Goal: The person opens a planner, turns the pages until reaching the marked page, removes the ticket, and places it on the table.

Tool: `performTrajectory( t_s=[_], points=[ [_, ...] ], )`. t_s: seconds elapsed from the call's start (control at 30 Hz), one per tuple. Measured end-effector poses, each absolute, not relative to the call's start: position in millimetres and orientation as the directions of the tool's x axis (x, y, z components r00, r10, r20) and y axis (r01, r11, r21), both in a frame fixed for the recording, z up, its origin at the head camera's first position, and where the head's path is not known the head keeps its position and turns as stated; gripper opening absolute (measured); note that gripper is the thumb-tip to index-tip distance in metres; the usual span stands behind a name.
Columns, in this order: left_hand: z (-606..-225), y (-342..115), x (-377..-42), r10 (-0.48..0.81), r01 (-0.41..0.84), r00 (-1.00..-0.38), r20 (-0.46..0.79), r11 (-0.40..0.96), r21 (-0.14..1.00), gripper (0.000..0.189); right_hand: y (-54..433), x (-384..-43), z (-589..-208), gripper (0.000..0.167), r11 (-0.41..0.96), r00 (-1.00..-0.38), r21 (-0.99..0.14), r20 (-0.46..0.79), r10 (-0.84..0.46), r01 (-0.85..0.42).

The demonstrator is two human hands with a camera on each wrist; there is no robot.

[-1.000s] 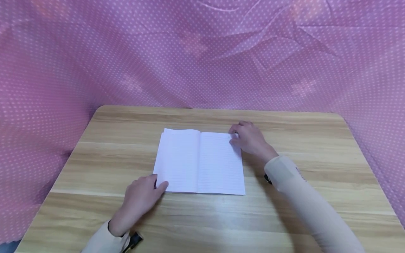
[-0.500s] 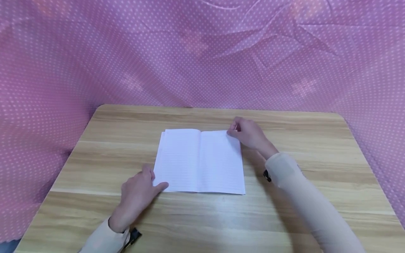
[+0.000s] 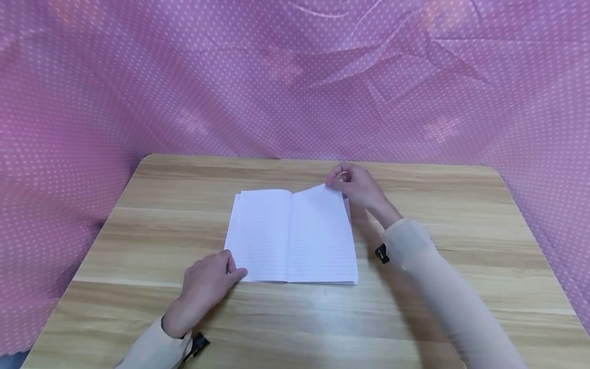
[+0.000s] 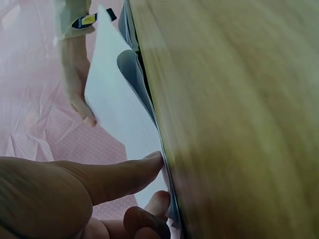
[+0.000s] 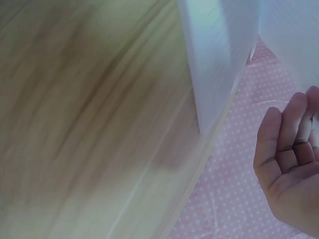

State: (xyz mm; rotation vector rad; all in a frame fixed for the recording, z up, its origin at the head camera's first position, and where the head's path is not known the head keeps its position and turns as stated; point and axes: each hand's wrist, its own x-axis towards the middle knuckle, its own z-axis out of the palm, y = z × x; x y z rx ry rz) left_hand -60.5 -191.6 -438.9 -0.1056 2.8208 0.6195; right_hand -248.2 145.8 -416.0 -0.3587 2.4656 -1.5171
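Note:
An open ruled notebook (image 3: 258,236) lies flat on the wooden table, its fold running away from me. At the lower left corner, my left hand (image 3: 207,279) grips the edge, thumb on the paper. The left wrist view shows that thumb (image 4: 119,179) beside the page edges with fingers curled below. My right hand (image 3: 361,189) pinches the top right corner of a right-hand page (image 3: 320,230), which is lifted and bent inward. Beneath it, a strip of the page underneath shows. In the right wrist view the curled fingers (image 5: 289,144) are beside the raised sheet (image 5: 286,40).
The light wood table (image 3: 138,246) spreads around the notebook, with its far edge behind the right hand. A pink dotted cloth (image 3: 295,102) hangs at the back and both sides. Black straps (image 3: 381,253) are on both wrists.
My right hand has moved slightly up and left, lifting the page corner away from the sheets below. The left hand's fingers shifted a little while staying at the lower left corner.

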Motion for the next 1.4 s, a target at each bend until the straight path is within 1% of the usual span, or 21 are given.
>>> performTrajectory(
  t_s=[0.13, 0.2, 0.3, 0.37, 0.5, 0.63, 0.7, 0.8, 0.93, 1.07, 1.13, 1.2, 1.3, 1.4],
  points=[
    [-437.7, -190.9, -61.4, -0.022, -0.129, -0.964, -0.264, 0.910, 0.395, 0.031, 142.1, -251.0, -414.1, 0.024, 0.280, -0.936, -0.959, -0.055, -0.347, -0.048],
    [-435.6, -189.5, -61.8, -0.022, -0.131, -0.962, -0.272, 0.911, 0.391, 0.030, 138.2, -251.5, -411.6, 0.024, 0.200, -0.935, -0.980, -0.063, -0.348, -0.008],
    [-429.8, -184.6, -62.7, -0.010, -0.111, -0.968, -0.250, 0.912, 0.395, 0.029, 131.0, -251.7, -408.3, 0.022, 0.115, -0.936, -0.993, -0.078, -0.342, 0.041],
    [-424.0, -178.3, -63.4, 0.010, -0.076, -0.980, -0.199, 0.905, 0.419, 0.030, 126.3, -250.9, -406.3, 0.022, 0.079, -0.938, -0.995, -0.083, -0.337, 0.059],
    [-409.0, -155.9, -63.3, 0.070, 0.052, -0.997, -0.018, 0.872, 0.486, 0.038, 118.0, -249.0, -403.6, 0.024, 0.035, -0.941, -0.997, -0.078, -0.330, 0.071],
    [-395.0, -127.7, -59.0, 0.136, 0.189, -0.981, 0.139, 0.836, 0.516, 0.045, 110.3, -246.0, -400.7, 0.027, 0.019, -0.934, -0.996, -0.084, -0.348, 0.083],
    [-390.1, -115.7, -56.6, 0.161, 0.237, -0.968, 0.190, 0.828, 0.509, 0.047, 106.8, -244.4, -399.3, 0.029, 0.022, -0.929, -0.997, -0.082, -0.362, 0.080],
    [-388.6, -104.3, -56.2, 0.195, 0.306, -0.942, 0.273, 0.833, 0.460, 0.045, 103.4, -242.8, -398.4, 0.030, 0.021, -0.924, -0.997, -0.073, -0.377, 0.070],
    [-392.8, -103.3, -58.6, 0.204, 0.340, -0.917, 0.344, 0.850, 0.402, 0.039, 102.5, -241.6, -398.5, 0.029, 0.023, -0.919, -0.998, -0.064, -0.388, 0.060],
    [-398.3, -113.8, -57.9, 0.173, 0.324, -0.917, 0.359, 0.848, 0.419, 0.040, 106.8, -241.4, -399.6, 0.029, 0.023, -0.914, -0.999, -0.051, -0.402, 0.045],
    [-400.8, -120.7, -57.0, 0.152, 0.311, -0.919, 0.363, 0.846, 0.434, 0.042, 111.6, -241.6, -401.5, 0.031, 0.045, -0.918, -0.999, -0.046, -0.393, 0.031],
    [-403.0, -127.7, -55.6, 0.124, 0.285, -0.927, 0.354, 0.846, 0.450, 0.043, 118.0, -242.0, -405.6, 0.033, 0.109, -0.922, -0.994, -0.033, -0.386, -0.010],
    [-406.0, -137.7, -52.9, 0.080, 0.223, -0.950, 0.302, 0.852, 0.474, 0.043, 128.5, -242.3, -415.1, 0.032, 0.328, -0.926, -0.936, -0.003, -0.378, -0.131],
    [-409.9, -147.7, -50.5, 0.047, 0.153, -0.974, 0.222, 0.859, 0.489, 0.044, 137.1, -241.7, -425.1, 0.029, 0.567, -0.918, -0.780, 0.023, -0.395, -0.264]
  ],
)
